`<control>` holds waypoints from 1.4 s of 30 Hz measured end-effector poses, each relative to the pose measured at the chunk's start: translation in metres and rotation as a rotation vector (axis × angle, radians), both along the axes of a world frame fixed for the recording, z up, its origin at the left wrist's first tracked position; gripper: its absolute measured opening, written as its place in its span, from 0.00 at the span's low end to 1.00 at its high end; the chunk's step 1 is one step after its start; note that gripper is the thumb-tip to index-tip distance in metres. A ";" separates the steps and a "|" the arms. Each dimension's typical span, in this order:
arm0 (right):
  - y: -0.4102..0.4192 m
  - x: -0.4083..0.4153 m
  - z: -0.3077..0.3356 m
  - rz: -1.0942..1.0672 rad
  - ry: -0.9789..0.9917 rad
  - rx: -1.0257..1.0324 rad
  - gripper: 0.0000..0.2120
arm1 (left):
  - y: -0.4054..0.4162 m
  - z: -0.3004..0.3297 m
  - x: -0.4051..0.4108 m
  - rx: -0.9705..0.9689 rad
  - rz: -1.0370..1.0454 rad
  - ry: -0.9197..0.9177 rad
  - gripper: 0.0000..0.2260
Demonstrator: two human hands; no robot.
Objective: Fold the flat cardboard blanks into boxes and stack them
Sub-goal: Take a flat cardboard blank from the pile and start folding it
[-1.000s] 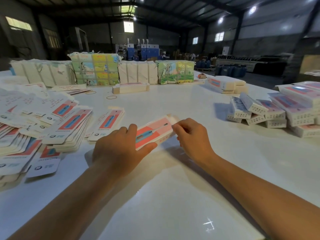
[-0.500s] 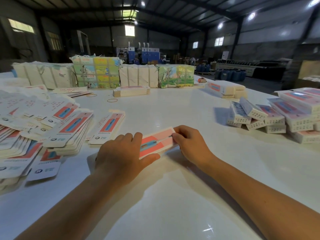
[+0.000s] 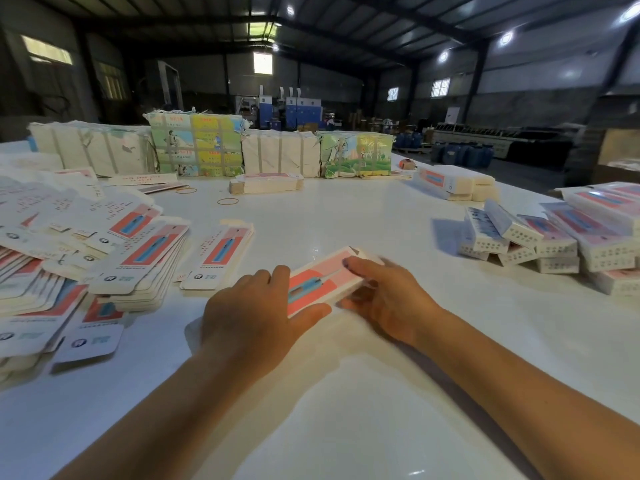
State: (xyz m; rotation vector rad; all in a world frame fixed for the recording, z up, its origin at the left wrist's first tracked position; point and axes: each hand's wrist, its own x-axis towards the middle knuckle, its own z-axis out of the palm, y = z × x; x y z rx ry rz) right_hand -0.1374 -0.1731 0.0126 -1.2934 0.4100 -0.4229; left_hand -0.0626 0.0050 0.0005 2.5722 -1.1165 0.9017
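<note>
A slim pink-and-white carton (image 3: 320,284) with a blue picture lies between both hands, just above the white table (image 3: 346,393). My left hand (image 3: 256,317) grips its near end, thumb under the edge and fingers over the top. My right hand (image 3: 388,299) holds the far end, fingers curled over the top face and blurred. The end flap (image 3: 363,252) at the far right looks partly open. Flat printed blanks (image 3: 86,251) lie fanned in heaps at the left. Folded boxes (image 3: 554,237) are stacked at the right.
Wrapped paper bundles (image 3: 197,147) line the table's far edge. A banded pack of blanks (image 3: 265,183) and two rubber bands (image 3: 227,201) lie in front of them. More cartons (image 3: 457,183) sit at the far right. A single blank (image 3: 221,258) lies beside my left hand.
The carton stays between both hands. My right hand has moved from its far tip down over the top face, and the far end flap shows again.
</note>
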 end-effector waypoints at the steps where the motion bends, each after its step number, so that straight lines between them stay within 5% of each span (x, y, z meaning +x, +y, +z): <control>1: 0.003 0.001 0.000 0.053 -0.029 0.119 0.15 | -0.001 0.001 -0.002 -0.008 -0.006 -0.009 0.38; 3: 0.006 0.001 -0.003 0.012 -0.047 -0.006 0.08 | -0.001 0.004 -0.004 -0.035 -0.014 -0.002 0.35; 7: 0.013 -0.005 -0.009 -0.167 0.059 -0.950 0.10 | -0.002 0.004 -0.006 -0.114 -0.110 -0.043 0.27; 9: 0.014 -0.007 -0.009 -0.201 0.069 -1.101 0.14 | -0.002 0.002 -0.005 -0.124 -0.130 -0.048 0.26; 11: 0.015 -0.008 -0.007 -0.172 0.007 -0.977 0.15 | 0.000 0.001 -0.005 -0.131 -0.133 -0.055 0.26; 15: 0.013 -0.004 0.000 -0.148 -0.109 -0.381 0.20 | 0.002 0.004 -0.006 -0.156 -0.158 -0.058 0.28; 18: 0.007 -0.002 0.002 -0.121 -0.127 -0.235 0.21 | 0.001 0.006 -0.007 -0.169 -0.178 -0.060 0.29; 23: 0.009 -0.008 0.000 -0.060 -0.179 -0.415 0.30 | 0.002 0.006 -0.005 -0.148 -0.187 -0.083 0.29; 37: 0.014 -0.016 -0.003 -0.231 -0.114 -1.013 0.14 | -0.002 0.006 -0.010 -0.101 -0.140 -0.177 0.28; 42: 0.018 -0.013 0.000 -0.137 -0.095 -0.887 0.09 | -0.001 0.005 -0.006 -0.120 -0.127 -0.168 0.27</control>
